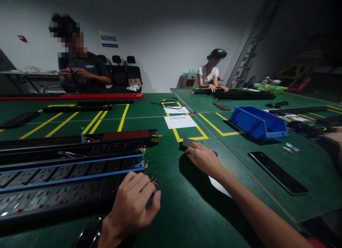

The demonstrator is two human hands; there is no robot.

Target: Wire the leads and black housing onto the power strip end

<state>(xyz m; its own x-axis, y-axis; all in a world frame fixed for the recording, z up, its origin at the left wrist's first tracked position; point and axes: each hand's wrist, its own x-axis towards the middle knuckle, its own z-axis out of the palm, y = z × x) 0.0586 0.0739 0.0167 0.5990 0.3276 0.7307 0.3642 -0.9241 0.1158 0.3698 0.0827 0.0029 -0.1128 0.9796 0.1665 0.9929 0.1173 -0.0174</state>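
Note:
My left hand (135, 201) is closed at the right end of the nearest black power strip (66, 198), its fingers curled over that end and hiding it. Thin wire ends (154, 177) stick up just beyond the knuckles. Further forward, my right hand (201, 155) grips a small dark rectangular box (188, 144) from above, low over the green table. The box's near side is covered by the fingers. Behind the near strip lies a blue-edged strip (80, 171) with several sockets and red dots. Open black housings (117, 148) with coloured wires lie behind it.
A blue bin (258, 122) stands at right, with a black phone (278, 172) nearer. White paper labels (180, 122) and yellow tape outlines mark the green table (171, 212). Two persons work across it, one at left (82, 71), one at right (208, 75). Another person's hand (331, 137) shows at the right edge.

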